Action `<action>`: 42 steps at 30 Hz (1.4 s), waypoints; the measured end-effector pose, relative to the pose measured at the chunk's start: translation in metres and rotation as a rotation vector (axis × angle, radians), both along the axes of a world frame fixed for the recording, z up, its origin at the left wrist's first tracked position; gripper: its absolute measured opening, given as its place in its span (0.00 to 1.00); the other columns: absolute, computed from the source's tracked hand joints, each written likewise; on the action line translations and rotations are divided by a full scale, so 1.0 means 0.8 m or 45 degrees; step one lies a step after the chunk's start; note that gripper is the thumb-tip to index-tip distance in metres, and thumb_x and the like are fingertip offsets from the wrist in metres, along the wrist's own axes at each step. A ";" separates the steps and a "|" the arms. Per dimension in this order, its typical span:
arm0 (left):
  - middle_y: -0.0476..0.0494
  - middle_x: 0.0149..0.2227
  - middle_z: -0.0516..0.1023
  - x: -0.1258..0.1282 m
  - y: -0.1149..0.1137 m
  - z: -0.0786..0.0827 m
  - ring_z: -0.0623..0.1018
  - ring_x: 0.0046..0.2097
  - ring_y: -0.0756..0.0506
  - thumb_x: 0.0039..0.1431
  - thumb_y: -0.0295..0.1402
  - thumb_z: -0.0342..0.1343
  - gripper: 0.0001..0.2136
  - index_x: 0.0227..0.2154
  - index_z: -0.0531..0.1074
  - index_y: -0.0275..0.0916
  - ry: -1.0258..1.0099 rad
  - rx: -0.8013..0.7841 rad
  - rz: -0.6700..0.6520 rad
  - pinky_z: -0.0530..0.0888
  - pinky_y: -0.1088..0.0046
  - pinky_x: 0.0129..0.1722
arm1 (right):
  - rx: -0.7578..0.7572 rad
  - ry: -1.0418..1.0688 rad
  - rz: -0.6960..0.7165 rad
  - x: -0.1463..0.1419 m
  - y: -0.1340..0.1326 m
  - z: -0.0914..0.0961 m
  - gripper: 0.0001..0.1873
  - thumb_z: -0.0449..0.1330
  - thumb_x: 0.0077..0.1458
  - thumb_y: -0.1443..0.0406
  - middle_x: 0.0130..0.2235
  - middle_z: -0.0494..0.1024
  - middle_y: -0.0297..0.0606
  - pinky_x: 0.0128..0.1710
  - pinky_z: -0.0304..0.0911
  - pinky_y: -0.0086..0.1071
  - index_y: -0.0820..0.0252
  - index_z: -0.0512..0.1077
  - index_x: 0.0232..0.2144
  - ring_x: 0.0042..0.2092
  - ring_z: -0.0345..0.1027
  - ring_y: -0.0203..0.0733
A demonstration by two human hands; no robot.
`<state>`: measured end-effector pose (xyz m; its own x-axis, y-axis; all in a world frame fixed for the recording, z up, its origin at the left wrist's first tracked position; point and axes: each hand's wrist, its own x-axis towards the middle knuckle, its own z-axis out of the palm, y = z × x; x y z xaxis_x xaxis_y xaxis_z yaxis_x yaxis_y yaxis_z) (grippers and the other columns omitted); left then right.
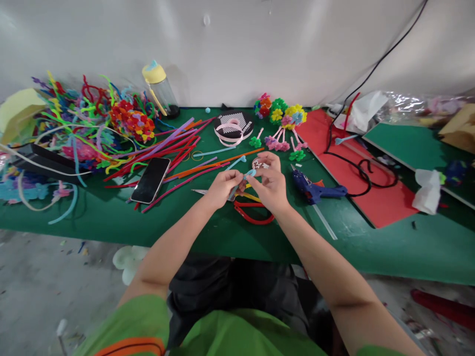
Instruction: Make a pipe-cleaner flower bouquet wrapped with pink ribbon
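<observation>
While both forearms are stretched over a green table [111, 217], a light blue pipe cleaner [249, 174] is pinched at its tip between the fingers of the left hand [223, 187] and the right hand [270, 182], just above the table's middle. Red scissors [254, 212] are seen directly beneath the hands. A blue glue gun [315, 189] lies just right of the right hand, and a black phone [150, 179] lies to the left among long coloured pipe cleaners [185, 153]. Finished pipe-cleaner flowers [282, 114] are grouped near the back wall.
</observation>
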<state>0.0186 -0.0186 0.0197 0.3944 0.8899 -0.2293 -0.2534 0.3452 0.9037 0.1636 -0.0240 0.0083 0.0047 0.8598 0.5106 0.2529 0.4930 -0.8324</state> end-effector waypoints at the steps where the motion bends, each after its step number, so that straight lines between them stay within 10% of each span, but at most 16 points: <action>1: 0.52 0.18 0.66 0.000 0.000 0.001 0.69 0.22 0.54 0.48 0.38 0.60 0.15 0.19 0.62 0.36 -0.054 -0.057 -0.040 0.66 0.77 0.22 | 0.013 -0.004 0.010 0.000 0.000 0.000 0.05 0.61 0.48 0.66 0.49 0.61 0.37 0.51 0.61 0.47 0.55 0.70 0.22 0.50 0.60 0.45; 6: 0.53 0.19 0.64 -0.001 -0.002 0.003 0.68 0.22 0.54 0.52 0.39 0.57 0.15 0.20 0.60 0.37 -0.060 0.000 -0.136 0.66 0.77 0.23 | 0.020 -0.015 0.008 0.001 0.001 0.001 0.04 0.61 0.48 0.66 0.52 0.59 0.36 0.50 0.62 0.47 0.55 0.70 0.22 0.51 0.59 0.45; 13: 0.47 0.25 0.69 -0.002 -0.005 -0.011 0.70 0.31 0.51 0.59 0.28 0.47 0.08 0.23 0.63 0.38 0.985 1.291 0.412 0.67 0.74 0.32 | -0.305 0.041 -0.049 -0.002 0.006 -0.001 0.05 0.62 0.45 0.63 0.47 0.61 0.41 0.41 0.65 0.40 0.57 0.70 0.22 0.47 0.61 0.44; 18: 0.44 0.30 0.71 -0.004 -0.005 -0.021 0.71 0.32 0.50 0.62 0.28 0.42 0.09 0.30 0.66 0.37 1.279 1.622 0.422 0.67 0.74 0.32 | -0.403 0.047 -0.016 0.000 0.008 -0.002 0.06 0.63 0.44 0.63 0.49 0.63 0.41 0.40 0.66 0.40 0.59 0.71 0.21 0.47 0.62 0.43; 33: 0.44 0.29 0.72 -0.002 -0.005 -0.018 0.71 0.32 0.49 0.60 0.27 0.43 0.08 0.27 0.64 0.38 1.158 1.464 0.436 0.67 0.74 0.32 | -0.333 0.044 -0.003 0.000 0.006 0.001 0.03 0.62 0.45 0.65 0.48 0.63 0.40 0.41 0.66 0.39 0.57 0.71 0.23 0.47 0.62 0.43; 42: 0.51 0.19 0.66 -0.002 -0.004 0.001 0.67 0.24 0.52 0.58 0.30 0.47 0.11 0.20 0.62 0.38 0.861 0.838 0.238 0.64 0.75 0.27 | -0.178 -0.034 0.012 0.002 0.003 0.001 0.02 0.61 0.46 0.67 0.48 0.62 0.39 0.48 0.64 0.44 0.56 0.71 0.24 0.49 0.61 0.44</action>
